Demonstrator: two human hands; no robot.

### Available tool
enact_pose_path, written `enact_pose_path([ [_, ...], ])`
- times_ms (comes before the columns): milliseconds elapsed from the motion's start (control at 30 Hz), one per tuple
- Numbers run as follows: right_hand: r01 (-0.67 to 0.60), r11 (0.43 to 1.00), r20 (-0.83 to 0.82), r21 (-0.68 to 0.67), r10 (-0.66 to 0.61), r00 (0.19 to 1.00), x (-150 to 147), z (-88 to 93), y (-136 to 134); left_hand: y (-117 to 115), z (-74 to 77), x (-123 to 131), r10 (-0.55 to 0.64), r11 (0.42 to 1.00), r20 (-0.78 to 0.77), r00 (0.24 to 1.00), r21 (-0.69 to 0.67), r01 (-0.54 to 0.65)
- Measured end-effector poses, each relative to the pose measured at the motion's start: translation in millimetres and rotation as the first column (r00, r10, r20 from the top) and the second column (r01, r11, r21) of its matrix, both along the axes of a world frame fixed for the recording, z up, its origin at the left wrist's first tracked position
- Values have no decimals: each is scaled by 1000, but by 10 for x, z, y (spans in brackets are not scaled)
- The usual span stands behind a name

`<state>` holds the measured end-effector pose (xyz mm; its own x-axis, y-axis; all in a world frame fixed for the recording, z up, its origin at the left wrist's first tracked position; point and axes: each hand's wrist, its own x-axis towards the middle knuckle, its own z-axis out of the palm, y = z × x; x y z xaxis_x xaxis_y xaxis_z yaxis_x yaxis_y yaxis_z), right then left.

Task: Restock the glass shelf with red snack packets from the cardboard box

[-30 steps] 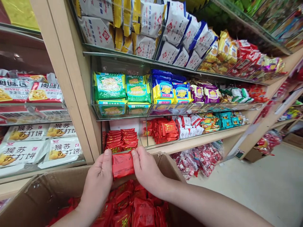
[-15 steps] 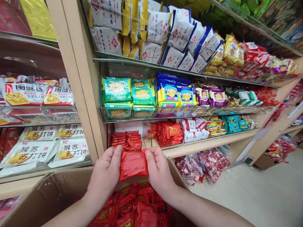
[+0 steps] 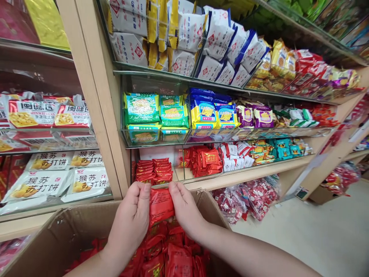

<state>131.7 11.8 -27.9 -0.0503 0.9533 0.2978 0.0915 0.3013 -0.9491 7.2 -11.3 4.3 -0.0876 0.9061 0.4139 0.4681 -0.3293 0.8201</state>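
Both hands hold a stack of red snack packets [image 3: 160, 204] between them, just above an open cardboard box [image 3: 66, 234]. My left hand [image 3: 133, 219] grips the stack's left side, and my right hand [image 3: 184, 207] grips its right side. More red packets [image 3: 170, 254] fill the box below. Straight ahead, on the lowest glass shelf, stands a neat pile of the same red packets [image 3: 152, 171]. The stack sits a little below that shelf's front edge.
Wooden shelving with glass fronts carries green [image 3: 142, 108], blue-yellow [image 3: 203, 111] and white biscuit packs [image 3: 184, 27]. A left bay holds white cracker packs [image 3: 47, 184]. Bags of red sweets [image 3: 245, 196] lie under the shelf. Grey floor [image 3: 317, 234] opens to the right.
The hands have squeezed the red packets closer together and brought them slightly down and toward the shelf edge. The view has barely shifted since half a second ago.
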Motion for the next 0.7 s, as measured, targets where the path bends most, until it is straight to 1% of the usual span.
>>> enact_pose_path([
  [100, 51, 998, 20, 42, -52, 998, -8, 23, 26, -3, -11, -4, 2, 1000, 40, 999, 8, -2],
  [167, 84, 993, 52, 89, -89, 995, 19, 53, 41, 11, -1, -13, 26, 1000, 26, 999, 0, -26],
  [267, 110, 984, 122, 142, -128, 984, 75, 95, 40, 59, -3, -29, 45, 997, 32, 998, -61, -43],
  [300, 112, 982, 144, 152, -134, 980, 98, 105, 35, 73, -15, -35, 33, 996, 67, 997, -90, -27],
  [367, 121, 974, 196, 194, -159, 968, 158, 123, 19, 82, -46, -46, 2, 985, 192, 981, -172, 31],
  [400, 132, 963, 226, 235, -186, 956, 196, 132, 9, 71, -56, -52, -5, 969, 270, 963, -238, 72],
  [433, 147, 945, 257, 292, -226, 940, 238, 142, -2, 49, -59, -56, 2, 937, 354, 935, -327, 122],
  [467, 159, 916, 288, 367, -275, 917, 282, 153, -14, 16, -50, -59, 14, 881, 443, 896, -430, 199],
  [500, 144, 877, 322, 458, -314, 893, 324, 165, -29, -26, -30, -59, 22, 785, 527, 849, -535, 312],
  [533, 80, 828, 367, 554, -329, 870, 362, 179, -46, -75, -2, -56, 24, 650, 606, 795, -614, 448],
  [567, -28, 769, 429, 638, -325, 843, 395, 192, -65, -127, 30, -50, 18, 490, 674, 738, -650, 581],
  [600, -165, 699, 502, 695, -309, 808, 422, 205, -85, -178, 60, -43, 14, 343, 732, 681, -643, 684],
  [633, -311, 626, 582, 715, -287, 761, 444, 215, -105, -224, 83, -37, 9, 235, 771, 637, -621, 748],
  [667, -437, 558, 652, 706, -269, 709, 463, 224, -123, -261, 93, -34, -2, 193, 793, 609, -597, 779],
  [700, -525, 504, 702, 686, -266, 661, 480, 229, -138, -286, 90, -35, -6, 216, 799, 602, -586, 781],
])
